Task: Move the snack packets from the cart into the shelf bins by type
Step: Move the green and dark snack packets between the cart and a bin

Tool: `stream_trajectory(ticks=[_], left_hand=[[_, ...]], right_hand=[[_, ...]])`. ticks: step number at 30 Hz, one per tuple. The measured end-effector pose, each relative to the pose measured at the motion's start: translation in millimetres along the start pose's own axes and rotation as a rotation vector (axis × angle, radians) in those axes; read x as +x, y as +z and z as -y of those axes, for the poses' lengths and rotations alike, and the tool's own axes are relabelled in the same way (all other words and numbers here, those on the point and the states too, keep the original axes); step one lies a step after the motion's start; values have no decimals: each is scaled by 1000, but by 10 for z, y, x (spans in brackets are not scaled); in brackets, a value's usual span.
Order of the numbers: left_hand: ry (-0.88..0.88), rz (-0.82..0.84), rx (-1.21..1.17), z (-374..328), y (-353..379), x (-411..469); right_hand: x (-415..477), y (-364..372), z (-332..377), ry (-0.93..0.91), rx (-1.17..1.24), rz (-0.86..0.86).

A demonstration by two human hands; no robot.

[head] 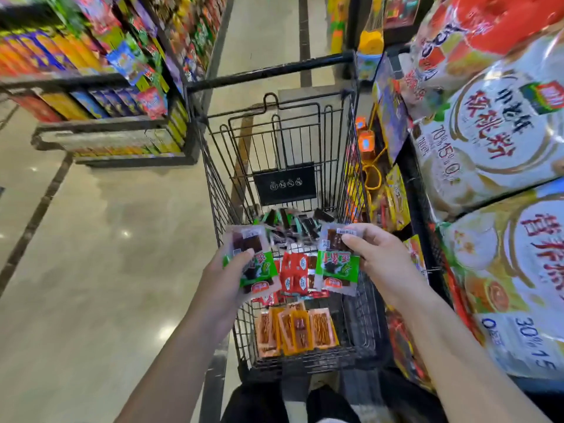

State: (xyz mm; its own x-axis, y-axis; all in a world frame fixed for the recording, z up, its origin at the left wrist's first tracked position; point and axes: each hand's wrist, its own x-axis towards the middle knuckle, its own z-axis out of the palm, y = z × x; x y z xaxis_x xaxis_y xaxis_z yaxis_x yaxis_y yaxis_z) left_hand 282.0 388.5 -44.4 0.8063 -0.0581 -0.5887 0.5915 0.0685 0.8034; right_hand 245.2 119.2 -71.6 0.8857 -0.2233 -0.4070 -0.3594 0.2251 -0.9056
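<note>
A wire cart (213,184) is seen from above, standing in a shop aisle on a shiny floor (91,254). Two hands are held over it. A green packet (256,265) with a see-through top is gripped by the left hand (225,276); the fingers are curled behind it and the thumb is pressed on its front. It is held above the cart's left wall. A second green packet (335,267) of the same kind is pinched by the right hand (384,254), with the thumb and fingertips closed on its upper right corner. It is held above the cart, nearer the right wall. The two held packets are kept apart. More packets are seen lying on the cart's bottom. Red packets (294,274) are piled in the middle, below and between the two held ones. Orange packets (296,329) are piled at the near end. Dark packets (293,225) with some green are heaped at the far end, under a black sign (285,184) that is fixed to the far wire wall. A black bar (268,70) is seen across the top of the far end. Shelves (100,99) full of bright boxes are seen on the left, well apart from the cart, but they are blurred. Big white bags (488,132) with red writing are stacked on the right, close beside the cart.
</note>
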Motion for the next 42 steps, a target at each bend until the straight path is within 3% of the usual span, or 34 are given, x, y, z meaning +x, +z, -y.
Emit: stream_trajectory(ticks=[7,11,19,23,26,29,32,38,42], left_hand=[[-188,43,-9,-12,246,1471],[-256,48,140,176,346,2409],[-266,-83,287,832,531,4005],[-222,-215,309,1200,600,4477],[-186,-224,376,1386,627,4638],[-81,-231,734,1399,654,4631],[3,-224,798,1341,691,4521],[35,-138,1022,1146,520,4117],[24,-48,1301,905,375,3534]], right_hand=[[1160,147,-275,120,12,-141],[1858,210,-665,179,-25,-213],[3223,412,-1653,249,-211,-348],[3674,494,-2060,179,-358,-356],[3873,519,-2307,176,-384,-346],[3933,516,-2447,188,-396,-308],[3863,523,-2416,223,-468,-282],[3314,519,-1957,169,-967,-125],[2718,543,-1572,153,-1340,-16]])
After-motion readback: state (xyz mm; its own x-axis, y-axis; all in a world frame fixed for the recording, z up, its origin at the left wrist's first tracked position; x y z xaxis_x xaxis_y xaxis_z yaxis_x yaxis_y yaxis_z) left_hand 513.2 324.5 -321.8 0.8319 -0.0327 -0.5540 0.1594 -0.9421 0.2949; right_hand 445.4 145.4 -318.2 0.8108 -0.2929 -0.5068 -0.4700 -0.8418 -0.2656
